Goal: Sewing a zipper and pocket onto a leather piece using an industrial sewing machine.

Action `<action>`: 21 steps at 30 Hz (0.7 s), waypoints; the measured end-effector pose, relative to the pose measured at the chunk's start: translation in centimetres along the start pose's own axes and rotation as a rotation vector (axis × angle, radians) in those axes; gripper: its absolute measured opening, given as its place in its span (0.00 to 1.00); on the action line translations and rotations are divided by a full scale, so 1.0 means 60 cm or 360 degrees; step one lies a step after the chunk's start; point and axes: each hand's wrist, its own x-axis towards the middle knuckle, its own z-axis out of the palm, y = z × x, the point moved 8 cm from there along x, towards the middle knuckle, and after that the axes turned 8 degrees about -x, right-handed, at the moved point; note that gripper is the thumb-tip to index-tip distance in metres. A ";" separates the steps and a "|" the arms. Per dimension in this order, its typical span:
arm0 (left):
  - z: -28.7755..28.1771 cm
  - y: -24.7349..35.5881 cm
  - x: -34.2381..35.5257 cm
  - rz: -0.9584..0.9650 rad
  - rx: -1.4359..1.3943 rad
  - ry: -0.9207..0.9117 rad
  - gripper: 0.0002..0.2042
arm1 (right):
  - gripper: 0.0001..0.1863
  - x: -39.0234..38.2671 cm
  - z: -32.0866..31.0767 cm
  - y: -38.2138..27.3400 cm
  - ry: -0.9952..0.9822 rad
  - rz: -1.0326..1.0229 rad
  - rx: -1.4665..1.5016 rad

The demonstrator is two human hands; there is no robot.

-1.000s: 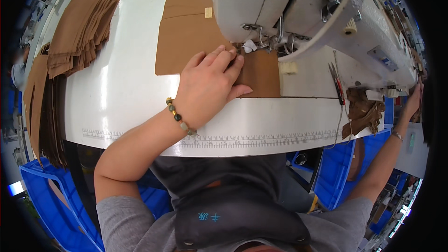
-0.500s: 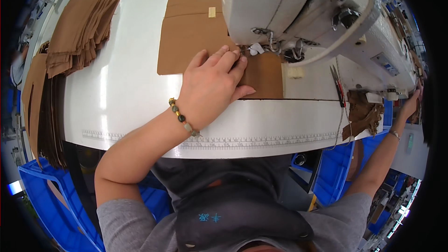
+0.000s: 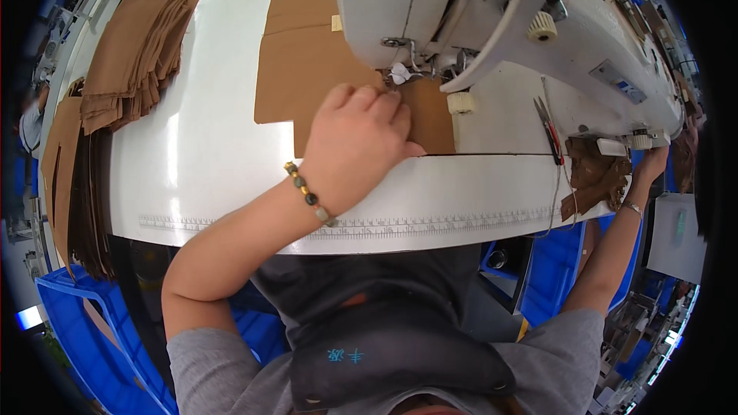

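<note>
I'm seeing white desk (image 3: 207, 138) stretching between the stack (image 3: 131, 58) at far left and the brown panel (image 3: 292, 81), and another strip running along the curved near edge, where a ruler scale (image 3: 430, 228) is showing. The panel is lying flat mid-desk, its stepped left edge facing that room; the machine (image 3: 530, 38) is hiding its far right part. White surface is separating the panel from the scissors (image 3: 550, 132) on the right.

I'm counting one machine, one panel bearing one pale tag (image 3: 336, 23), one pair of scissors, one clump of scraps (image 3: 592, 173) near the right edge, one stack, and one pile (image 3: 63, 154) draping over the left edge.

My left hand (image 3: 361, 131) is resting palm down on the panel, fingers bent close together, thumb pointing right; I cannot tell whether it is pinching cloth. My right hand (image 3: 654, 163) is reaching to the machine's right end, partly hidden, its grip not showing.
</note>
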 end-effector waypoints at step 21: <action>-0.019 -0.090 -0.045 0.0086 -0.0731 -0.0059 0.21 | 0.33 0.023 -0.013 0.020 0.0047 0.0840 0.1044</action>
